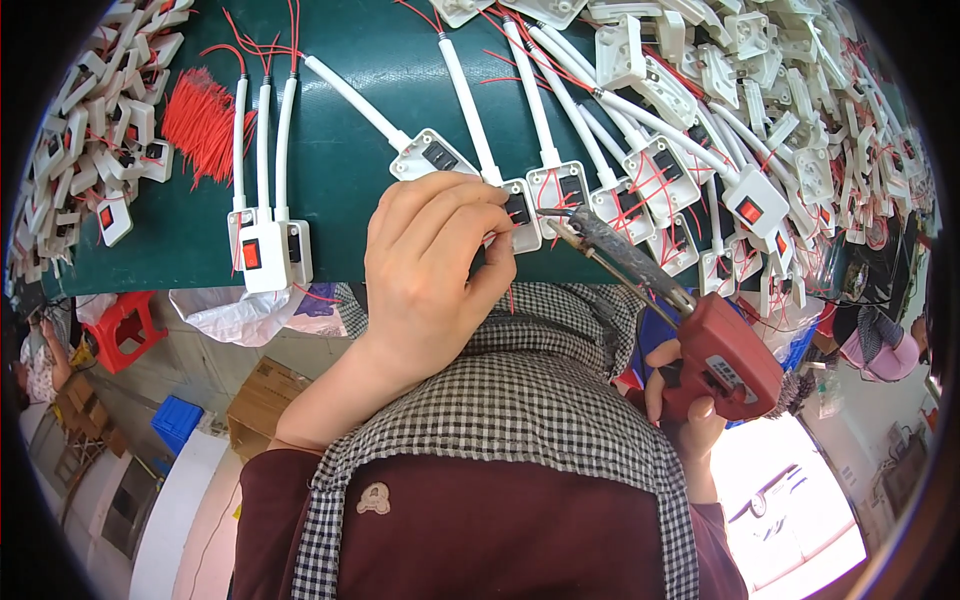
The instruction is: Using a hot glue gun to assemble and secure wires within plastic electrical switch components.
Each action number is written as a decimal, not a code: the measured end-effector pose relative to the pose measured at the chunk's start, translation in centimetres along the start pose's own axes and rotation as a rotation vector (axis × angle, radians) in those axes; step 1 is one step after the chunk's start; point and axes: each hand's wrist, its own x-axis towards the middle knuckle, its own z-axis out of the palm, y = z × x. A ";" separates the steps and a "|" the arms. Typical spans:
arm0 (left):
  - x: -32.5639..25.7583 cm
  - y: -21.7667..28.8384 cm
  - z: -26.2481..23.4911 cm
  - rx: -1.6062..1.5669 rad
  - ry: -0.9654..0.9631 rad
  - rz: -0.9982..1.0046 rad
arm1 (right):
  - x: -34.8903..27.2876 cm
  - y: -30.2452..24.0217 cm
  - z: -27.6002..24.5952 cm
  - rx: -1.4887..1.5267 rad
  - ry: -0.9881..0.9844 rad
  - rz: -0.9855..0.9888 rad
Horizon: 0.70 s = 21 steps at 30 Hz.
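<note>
My left hand [425,265] is closed in a pinch on a thin red wire [490,240] beside an open white switch housing [527,236]. That housing has a black switch body inside and a white tube running away toward the far side. In my right hand [690,425] is a red soldering gun [738,365], my fingers wrapped round its handle. Its dark barrel points up and left, and the tip [550,212] is at the same housing, close to my left fingertips. Whether the tip touches the wire I cannot tell.
Similar white housings [660,170] with red wires lie right of my hands. Larger piles stand at the far right [740,60] and left [120,130]. A bundle of red wires [207,125] and three tubed switches [265,250] lie left on the green table [340,225].
</note>
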 end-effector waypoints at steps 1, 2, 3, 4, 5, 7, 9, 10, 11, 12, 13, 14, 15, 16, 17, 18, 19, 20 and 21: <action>-0.1 -0.1 -0.1 0.015 -0.018 0.016 | 0.0 0.0 0.0 0.001 -0.003 0.000; -0.1 -0.1 -0.3 0.030 -0.035 0.032 | 0.0 0.1 -0.1 -0.001 0.001 -0.003; -0.1 0.0 -0.5 0.035 -0.034 0.031 | 0.0 0.1 -0.1 -0.003 0.005 -0.006; 0.0 0.1 -0.8 0.041 -0.041 0.045 | 0.1 0.1 -0.1 -0.003 0.002 -0.006; 0.0 0.1 -1.0 0.048 -0.048 0.058 | 0.2 0.0 0.0 -0.014 0.026 -0.016; -0.3 -0.4 -2.0 0.081 0.052 0.044 | 0.4 0.0 0.2 -0.022 0.039 -0.027; -0.1 -1.4 -2.8 0.131 0.089 -0.004 | 0.6 0.3 0.6 -0.108 0.099 -0.186; 0.2 -1.5 -3.1 0.196 0.010 -0.048 | 0.7 0.4 0.6 -0.106 0.082 -0.187; 0.4 -1.6 -3.4 0.261 -0.068 -0.092 | 0.7 0.4 0.6 -0.131 0.092 -0.201; 0.5 -1.7 -3.5 0.248 -0.111 -0.094 | 0.6 0.4 0.6 -0.156 0.102 -0.217; 0.7 -2.0 -3.7 0.243 -0.149 -0.093 | 0.7 0.6 0.7 -0.148 0.076 -0.227; 0.6 -2.2 -3.9 0.253 -0.184 -0.080 | 0.6 0.7 0.8 -0.164 0.104 -0.257; 0.6 -2.1 -3.8 0.242 -0.171 -0.083 | 0.6 0.8 0.9 -0.177 0.133 -0.289; 0.7 -1.6 -4.3 0.242 -0.160 -0.107 | 0.6 0.9 0.9 -0.171 0.115 -0.299; 0.9 -1.2 -5.0 0.241 -0.148 -0.130 | 0.5 1.0 0.9 -0.158 0.139 -0.307; 1.5 -1.3 -6.3 0.282 -0.121 -0.075 | 0.5 1.1 0.9 -0.144 0.166 -0.315; 2.1 -1.4 -8.1 0.323 -0.096 -0.019 | 0.5 1.2 0.9 -0.129 0.194 -0.321; 3.4 -2.9 -9.5 0.399 -0.079 0.110 | 0.6 1.3 0.8 -0.124 0.199 -0.330; 4.5 -4.2 -10.8 0.512 -0.041 0.149 | 0.7 1.6 0.6 -0.116 0.183 -0.334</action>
